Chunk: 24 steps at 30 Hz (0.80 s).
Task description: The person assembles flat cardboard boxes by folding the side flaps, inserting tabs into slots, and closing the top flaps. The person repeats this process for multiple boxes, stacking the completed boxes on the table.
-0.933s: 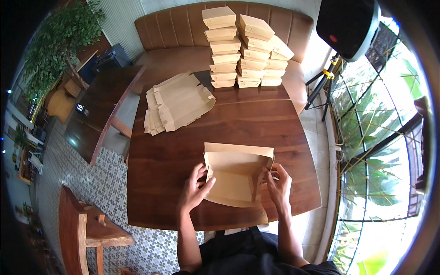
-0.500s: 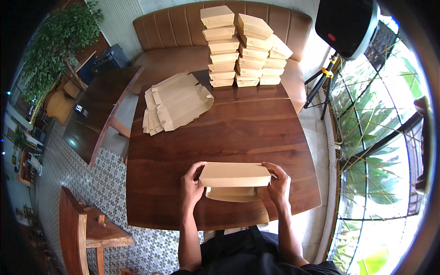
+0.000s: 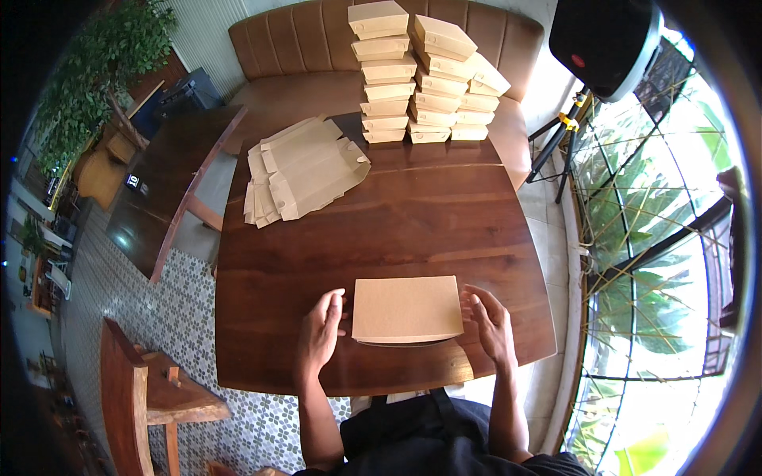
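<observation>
A brown cardboard box (image 3: 407,308) sits on the near part of the wooden table, its lid lowered over the base; a thin dark gap shows along the front edge. My left hand (image 3: 321,327) is beside the box's left end, apart from it, fingers loosely extended and holding nothing. On the other side, my right hand (image 3: 487,321) hovers just off the right end with its fingers apart and slightly blurred. At the far left of the table lies a pile of flat cardboard blanks (image 3: 317,174). Folded boxes (image 3: 388,73) rise in several-high stacks at the far edge.
The dark wooden table (image 3: 381,230) fills the middle. Behind it runs a brown padded bench (image 3: 294,87). A black speaker (image 3: 603,47) on a tripod stands at the far right, by a gridded window. A wooden chair (image 3: 159,397) is at the near left, beside another table (image 3: 171,174).
The box's lid, raised and tilted before with both hands gripping its sides, has come down over the base. Both hands have let go and moved slightly outward.
</observation>
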{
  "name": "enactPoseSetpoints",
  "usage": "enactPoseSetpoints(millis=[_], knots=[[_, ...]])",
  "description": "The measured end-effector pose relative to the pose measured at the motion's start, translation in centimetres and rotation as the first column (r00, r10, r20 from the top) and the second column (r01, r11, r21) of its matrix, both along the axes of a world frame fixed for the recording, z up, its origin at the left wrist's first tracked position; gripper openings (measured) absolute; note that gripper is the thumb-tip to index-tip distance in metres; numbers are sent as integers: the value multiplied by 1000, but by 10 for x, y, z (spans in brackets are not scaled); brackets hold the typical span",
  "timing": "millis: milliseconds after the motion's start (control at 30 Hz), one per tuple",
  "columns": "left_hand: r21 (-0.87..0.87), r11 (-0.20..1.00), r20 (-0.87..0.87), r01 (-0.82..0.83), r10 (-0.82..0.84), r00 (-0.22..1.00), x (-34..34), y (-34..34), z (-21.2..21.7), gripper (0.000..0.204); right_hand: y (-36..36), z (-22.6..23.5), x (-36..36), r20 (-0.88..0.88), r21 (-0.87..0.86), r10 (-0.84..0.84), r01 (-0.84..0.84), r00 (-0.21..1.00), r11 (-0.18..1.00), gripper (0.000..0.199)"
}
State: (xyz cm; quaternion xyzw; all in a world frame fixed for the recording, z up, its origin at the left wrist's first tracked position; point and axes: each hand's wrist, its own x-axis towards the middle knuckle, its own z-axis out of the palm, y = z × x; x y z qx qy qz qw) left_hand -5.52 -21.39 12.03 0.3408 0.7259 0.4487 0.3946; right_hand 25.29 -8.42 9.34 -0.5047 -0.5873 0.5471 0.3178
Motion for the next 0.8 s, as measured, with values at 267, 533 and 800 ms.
enactPoseSetpoints(millis=[267, 533, 800], knots=[[-37, 999, 78, -17, 20, 997, 24, -7, 0, 60, -15, 17, -4, 172, -193, 111, -77, 979, 978, 54], [18, 1000, -8, -17, 17, 1000, 31, -8, -5, 50, -11, 8, -4, -5, -148, 25, -26, 1000, 989, 49], [117, 992, 171, -39, 19, 985, 45, -5, -16, 41, -9, 3, -15, -332, -162, -88, 35, 939, 986, 50]])
